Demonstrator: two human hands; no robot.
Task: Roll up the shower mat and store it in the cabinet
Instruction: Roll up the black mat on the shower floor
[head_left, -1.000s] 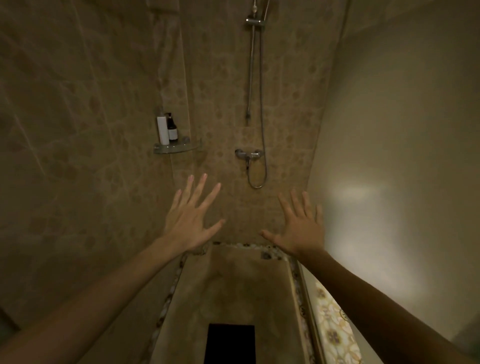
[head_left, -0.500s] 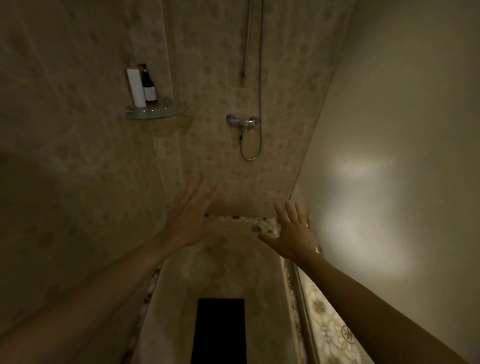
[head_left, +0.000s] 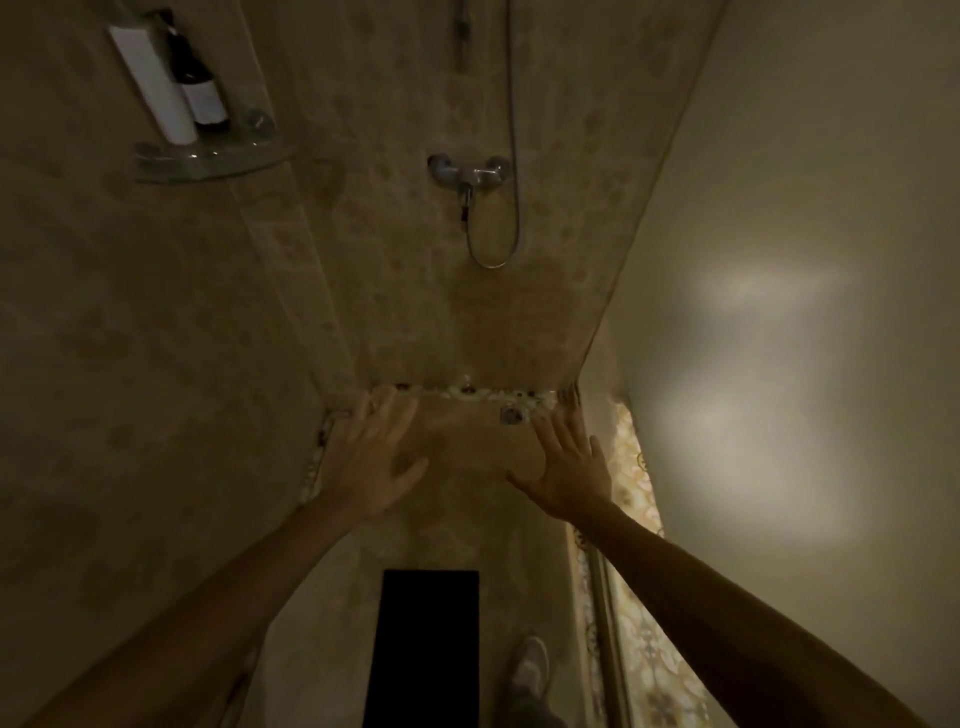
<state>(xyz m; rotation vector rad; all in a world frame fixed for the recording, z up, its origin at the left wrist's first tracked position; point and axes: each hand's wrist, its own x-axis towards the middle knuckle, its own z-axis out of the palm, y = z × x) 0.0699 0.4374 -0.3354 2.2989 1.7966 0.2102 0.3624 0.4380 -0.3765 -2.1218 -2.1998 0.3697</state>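
lower than a second ago, both hands, now over the far end of the shower floor instead of against the back wall; corner shelf and tap shifted up toward the top of the view.

left hand spread, palm down, fingers reaching toward the pebble strip at the foot of the back wall. right hand likewise spread and flat, thumb angled inward, holding nothing. cannot tell whether either palm touches the surface below.

shower mat pale, lying flat and unrolled under and between the hands, running back toward the viewer; edges hard to make out in the dim light. drain just beyond the right hand's fingertips. black rectangle on the floor nearer than both hands, between the forearms. shoe to the right of that rectangle, below the right forearm.

frosted glass panel beyond the right hand on the outer side, patterned floor tile glowing along its base just beside that hand. tap and hose loop high above the hands on the back wall. glass corner shelf up and to the left of the left hand, carrying a white bottle and a dark bottle side by side.
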